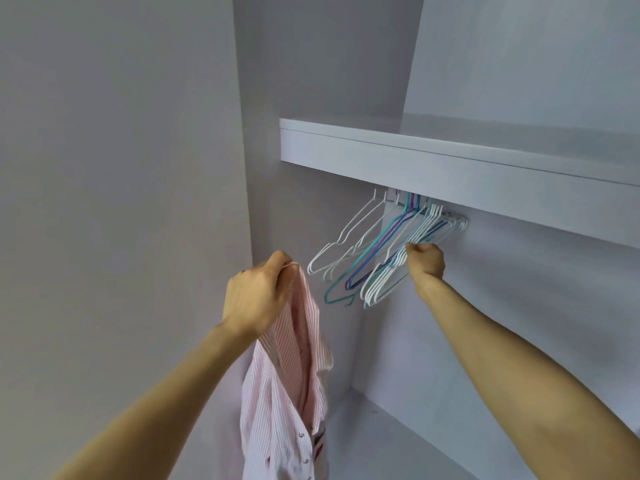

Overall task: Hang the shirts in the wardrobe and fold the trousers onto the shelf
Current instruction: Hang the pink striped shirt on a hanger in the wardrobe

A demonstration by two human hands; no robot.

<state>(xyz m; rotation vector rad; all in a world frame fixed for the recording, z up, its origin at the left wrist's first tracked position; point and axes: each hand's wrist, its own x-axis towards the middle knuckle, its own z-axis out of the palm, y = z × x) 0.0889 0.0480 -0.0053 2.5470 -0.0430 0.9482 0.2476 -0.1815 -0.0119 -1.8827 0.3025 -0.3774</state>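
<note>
The left hand [258, 296] is closed tight around the top of a pink striped shirt [287, 393], which hangs down below it. The right hand [425, 260] grips some white hangers [398, 268] that hang under the white shelf [450, 168], a little to the right of the shirt.

You can't see the rail: the shelf [450, 168] edge hides it and the hanger [391, 268] hooks. Shirt [287, 393] hem runs off the bottom edge. Right hand [425, 259] fingers hidden behind the hangers; grip unclear.
</note>
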